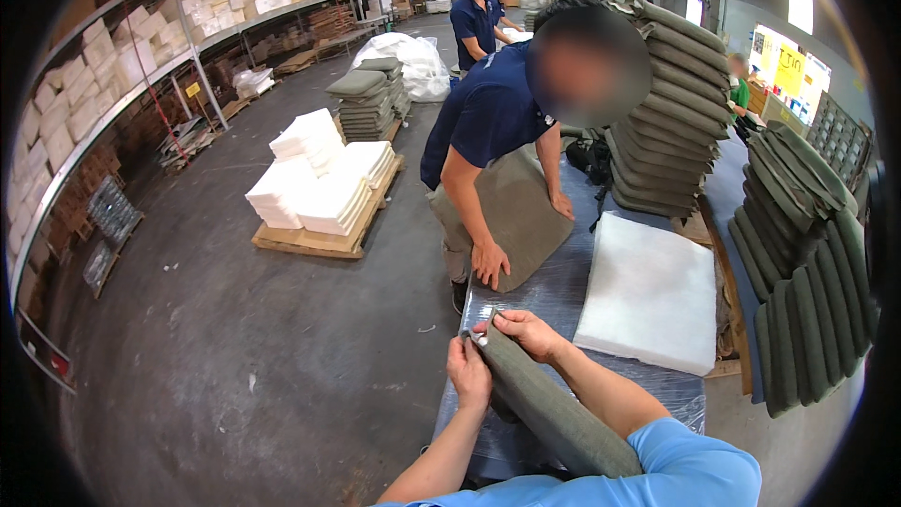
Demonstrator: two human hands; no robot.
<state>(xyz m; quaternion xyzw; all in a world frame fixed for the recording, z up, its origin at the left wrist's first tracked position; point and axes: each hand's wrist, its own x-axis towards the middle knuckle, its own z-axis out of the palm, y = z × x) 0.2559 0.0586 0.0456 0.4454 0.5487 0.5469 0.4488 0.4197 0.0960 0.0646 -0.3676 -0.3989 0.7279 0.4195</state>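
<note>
Cushion, grey-green (554, 404): lies with its far corner between left hand (469, 376) and right hand (527, 333), its length running back from the hands to the light-blue shirt (694, 465). Left hand: curled closed, pinching the corner from the left. Right hand: thumb and fingers closed on the same end from the right. Between the fingertips: white patch at the corner, too small to identify. Film-covered table (549, 299): left edge close beside the left hand. Open side: left of the left hand, beyond that edge, over grey floor (282, 366). Ahead of the right hand: narrow strip of table surface, bounded by second cushion (516, 225) under a co-worker's hands (491, 263). Right of the right hand, near but apart: white pad (648, 296), limiting room on that side. Farther right: tilted stack of cushions (812, 310).
</note>
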